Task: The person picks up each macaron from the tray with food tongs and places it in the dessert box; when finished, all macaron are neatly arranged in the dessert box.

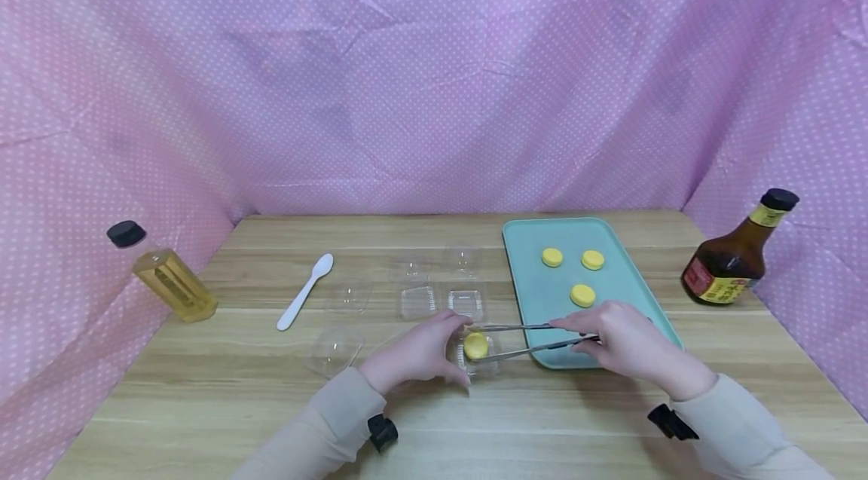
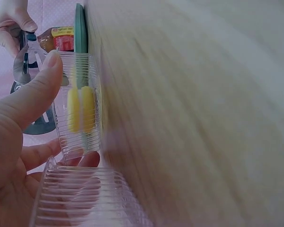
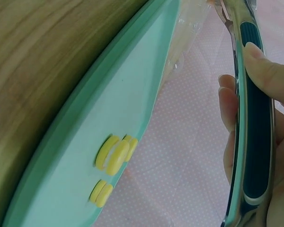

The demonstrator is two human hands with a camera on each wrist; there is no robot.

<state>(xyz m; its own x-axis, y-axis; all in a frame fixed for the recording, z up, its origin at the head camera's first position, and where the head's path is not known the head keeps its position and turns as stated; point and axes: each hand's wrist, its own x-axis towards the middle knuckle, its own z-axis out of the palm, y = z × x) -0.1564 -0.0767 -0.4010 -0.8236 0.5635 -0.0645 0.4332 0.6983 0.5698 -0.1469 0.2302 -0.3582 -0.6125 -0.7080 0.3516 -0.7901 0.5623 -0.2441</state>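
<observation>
While the box (image 1: 485,368) is gripped by the left hand (image 1: 426,350), spread tongs (image 1: 552,346) by the right hand (image 1: 624,338), the macaron (image 1: 476,346) seems placed, withdrawal needed.

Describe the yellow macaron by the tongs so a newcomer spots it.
Start at the green tray on the wooden table. Just left of its near end, the left hand holds a clear container with the yellow macaron inside, between the tongs. It's the only macaron off the tray.

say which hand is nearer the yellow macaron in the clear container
Left. The left hand grips the clear container close beside the yellow macaron; the right hand is farther off, over the tray, holding tongs.
</observation>
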